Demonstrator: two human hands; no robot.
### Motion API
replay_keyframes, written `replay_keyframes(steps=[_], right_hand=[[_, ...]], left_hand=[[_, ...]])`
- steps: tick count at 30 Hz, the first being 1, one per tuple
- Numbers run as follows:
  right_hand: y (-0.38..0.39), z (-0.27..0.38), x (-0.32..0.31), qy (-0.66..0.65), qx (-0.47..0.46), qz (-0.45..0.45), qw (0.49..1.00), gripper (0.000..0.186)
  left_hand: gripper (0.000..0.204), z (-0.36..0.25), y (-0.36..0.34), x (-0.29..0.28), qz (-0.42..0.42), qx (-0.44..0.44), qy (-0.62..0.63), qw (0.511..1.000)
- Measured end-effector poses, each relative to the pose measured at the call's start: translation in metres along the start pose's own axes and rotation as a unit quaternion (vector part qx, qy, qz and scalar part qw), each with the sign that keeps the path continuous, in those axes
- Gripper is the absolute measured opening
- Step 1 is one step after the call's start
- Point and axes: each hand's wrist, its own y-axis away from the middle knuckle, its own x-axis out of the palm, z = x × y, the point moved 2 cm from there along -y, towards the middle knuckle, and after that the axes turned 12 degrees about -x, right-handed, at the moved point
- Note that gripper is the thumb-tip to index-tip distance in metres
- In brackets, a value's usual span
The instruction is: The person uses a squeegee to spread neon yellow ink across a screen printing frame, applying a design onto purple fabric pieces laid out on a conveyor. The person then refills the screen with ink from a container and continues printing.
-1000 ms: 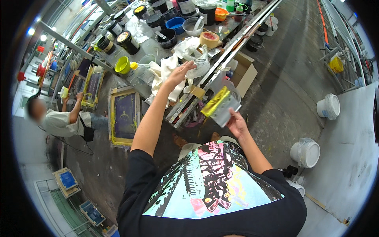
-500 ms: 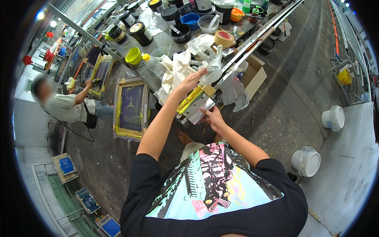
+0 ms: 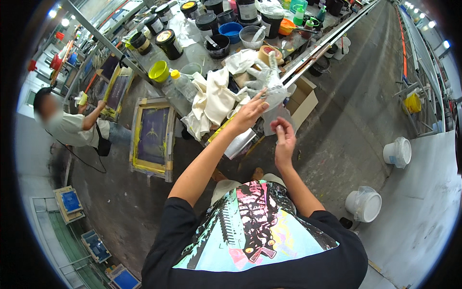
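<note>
A translucent whitish disposable glove (image 3: 262,77) stands out with its fingers spread past the table's edge. My left hand (image 3: 251,113) is closed on its cuff end. Close by on the right, my right hand (image 3: 285,144) is raised with loosely curled fingers, and nothing shows in it. Below my left wrist lies a flat silver metal bar (image 3: 239,144) with yellow-stained parts beside it, partly hidden by my left forearm. A cream cloth (image 3: 211,101) is bunched on the table to the left of my left hand.
The table (image 3: 139,60) holds several dark ink tubs (image 3: 168,44), a blue bowl (image 3: 231,31), a tape roll (image 3: 267,52) and a yellow-capped bottle (image 3: 183,84). A framed screen (image 3: 153,137) stands at left, near another person (image 3: 72,123). A cardboard box (image 3: 304,101) and white buckets (image 3: 364,204) are at right.
My right hand has let go of the silver bar and moved up and right, near the glove. My left hand, with the glove, has shifted right and slightly down.
</note>
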Motion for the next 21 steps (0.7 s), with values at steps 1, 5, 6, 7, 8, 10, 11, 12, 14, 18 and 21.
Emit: replay_keyframes(steps=[1,5,6,7,8,10,11,12,14,18,21], right_hand=[[-0.009,0.026,0.006,0.011,-0.02,0.01,1.0,0.026],[-0.045,0.038,-0.004,-0.088,0.025,-0.039,0.995,0.029],[-0.05,0.022,-0.023,-0.11,0.047,-0.037,0.992,0.029],[-0.054,0.011,-0.039,-0.132,0.071,-0.033,0.988,0.029],[-0.054,0.012,-0.045,-0.162,0.083,-0.023,0.983,0.033],[-0.056,0.012,-0.054,-0.154,0.017,-0.049,0.987,0.034],[-0.054,0.011,-0.054,-0.151,-0.012,-0.059,0.987,0.035],[-0.05,0.017,-0.05,-0.172,-0.011,-0.088,0.981,0.036],[-0.047,0.014,-0.052,-0.197,-0.009,-0.109,0.974,0.038],[-0.04,0.0,-0.066,-0.288,0.06,-0.057,0.954,0.046],[-0.041,-0.015,-0.077,-0.263,0.075,-0.022,0.961,0.051]], left_hand=[[0.071,-0.005,0.005,0.008,-0.014,0.031,-0.023,0.999],[0.071,-0.031,0.017,0.046,-0.014,0.118,-0.109,0.987],[0.073,-0.038,0.022,0.056,-0.01,0.141,-0.132,0.981],[0.074,-0.042,0.026,0.064,-0.008,0.164,-0.154,0.974],[0.082,-0.041,0.031,0.07,0.009,0.16,-0.179,0.971],[0.085,-0.041,0.038,0.083,0.02,0.178,-0.249,0.952],[0.087,-0.041,0.043,0.088,0.024,0.181,-0.273,0.944],[0.087,-0.042,0.048,0.092,0.027,0.185,-0.272,0.944],[0.089,-0.046,0.054,0.095,0.032,0.193,-0.271,0.943],[0.09,-0.048,0.063,0.099,0.042,0.19,-0.251,0.948],[0.086,-0.045,0.069,0.098,0.058,0.179,-0.189,0.964]])
